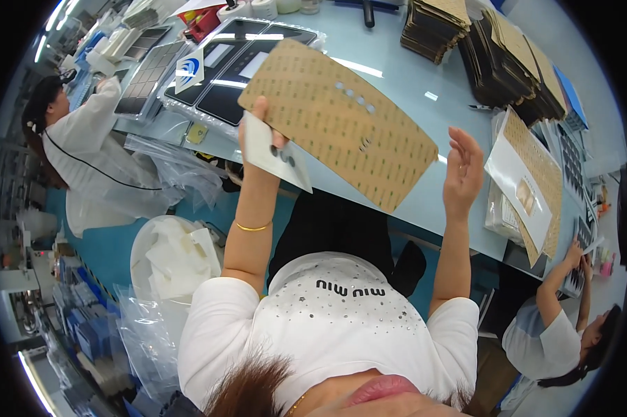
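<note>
My left hand grips a tan adhesive-backed sheet by its left end, above the table's near edge. The sheet carries a printed pattern and a row of small round cutouts. Pinched in the same hand is a small white sheet with dark round spots, hanging below the tan one. How the fingers split between the two is partly hidden. Beside the sheet's right corner my right hand is raised with fingers extended. It holds nothing, and a gap separates it from the sheet.
Dark panels in clear plastic lie on the table at far left. Stacks of tan-and-black sheets stand at far right, with a white-and-tan sheet pile nearer. A white bin sits at left. Co-workers occupy both sides.
</note>
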`<state>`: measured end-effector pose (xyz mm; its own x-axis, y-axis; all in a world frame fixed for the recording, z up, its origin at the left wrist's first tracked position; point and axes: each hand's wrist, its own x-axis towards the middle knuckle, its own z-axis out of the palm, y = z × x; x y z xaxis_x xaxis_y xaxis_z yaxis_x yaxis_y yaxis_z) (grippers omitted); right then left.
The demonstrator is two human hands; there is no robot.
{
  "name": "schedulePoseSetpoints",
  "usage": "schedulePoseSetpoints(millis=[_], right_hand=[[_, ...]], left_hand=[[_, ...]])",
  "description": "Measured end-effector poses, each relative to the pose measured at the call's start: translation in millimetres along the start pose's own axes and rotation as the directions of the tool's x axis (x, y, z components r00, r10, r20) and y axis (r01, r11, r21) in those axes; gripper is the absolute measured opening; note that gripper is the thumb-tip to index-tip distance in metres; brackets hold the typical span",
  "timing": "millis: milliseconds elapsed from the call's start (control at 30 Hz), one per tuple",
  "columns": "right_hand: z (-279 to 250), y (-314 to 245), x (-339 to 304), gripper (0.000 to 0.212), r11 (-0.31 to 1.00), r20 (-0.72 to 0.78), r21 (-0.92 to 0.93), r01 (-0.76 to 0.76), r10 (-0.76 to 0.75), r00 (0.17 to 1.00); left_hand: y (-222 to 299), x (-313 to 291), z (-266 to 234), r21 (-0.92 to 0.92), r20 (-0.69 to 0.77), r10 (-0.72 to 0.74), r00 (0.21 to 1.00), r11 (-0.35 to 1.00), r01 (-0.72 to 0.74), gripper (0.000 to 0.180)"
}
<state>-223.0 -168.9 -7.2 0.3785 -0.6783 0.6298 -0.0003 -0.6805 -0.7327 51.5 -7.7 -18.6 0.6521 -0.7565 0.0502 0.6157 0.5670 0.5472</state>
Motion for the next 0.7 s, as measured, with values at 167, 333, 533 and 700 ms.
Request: schedulePoseSetpoints(millis=[167, 333, 533, 700], right_hand=[[13.9, 1.8, -30.8, 0.058, 0.843, 0.066, -0.402, 0.357, -0.362, 0.930], [28.6, -8.7, -29.0, 0.033, 0.681, 0.134, -0.537, 0.498, -0.514, 0.847], [12.3, 2.8, -36.0, 0.013, 0.985, -0.005, 0.067, -0.162, 0.162, 0.987], [4.8, 20.6, -32.5, 0.023, 0.442, 0.239, 0.766, -0.467, 0.478, 0.845]], left_hand=[[3.9, 9.4, -45.5, -0.142, 0.177, -0.033, 0.984, 0.988, 0.059, 0.036], [-7.7, -1.4, -36.3, -0.104, 0.138, -0.106, 0.985, 0.987, 0.121, 0.035], [3.8, -40.1, 7.0, 0.496, -0.077, 0.189, 0.979, 0.859, -0.127, 0.048], [9.6, -46.2, -9.0, 0.822, 0.104, 0.445, 0.889, 0.465, -0.329, 0.061]])
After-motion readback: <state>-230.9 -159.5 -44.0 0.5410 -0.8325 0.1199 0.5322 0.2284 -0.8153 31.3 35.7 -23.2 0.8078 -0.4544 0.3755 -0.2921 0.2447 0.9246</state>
